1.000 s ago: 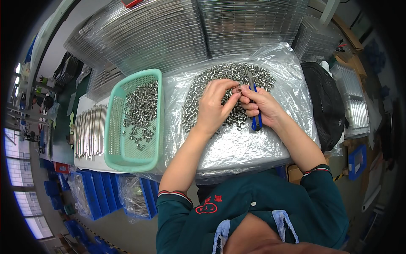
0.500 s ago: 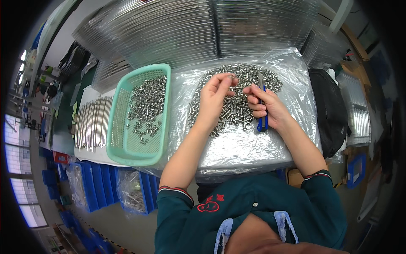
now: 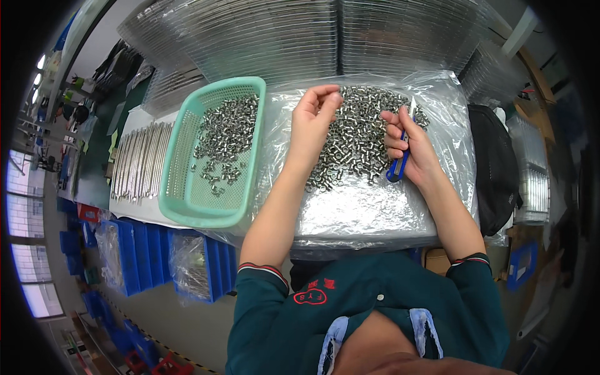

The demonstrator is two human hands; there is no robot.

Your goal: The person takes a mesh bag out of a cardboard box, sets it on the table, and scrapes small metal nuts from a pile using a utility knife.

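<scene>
My right hand [image 3: 414,150] is closed around a blue utility knife [image 3: 398,167], its blade pointing away from me. My left hand [image 3: 310,128] hovers over the left edge of a pile of small shiny metal fittings [image 3: 353,140], thumb and forefinger pinched together. Whatever may sit between those fingertips is too small to make out. The pile is spread on a clear plastic sheet [image 3: 350,215] that covers the table. To the left of my left hand stands a pale green plastic basket [image 3: 167,181], partly filled with similar metal fittings [image 3: 228,134].
Long thin metal rods [image 3: 140,162] lie left of the basket. Tall stacks of clear plastic trays [image 3: 269,44] line the back of the table. A black bag [image 3: 494,169] sits at the right edge. Blue bins [image 3: 140,253] stand below the table's left side.
My hands have moved apart: the left slightly left and away from me, the right to the right with the knife. The view has shifted a little.
</scene>
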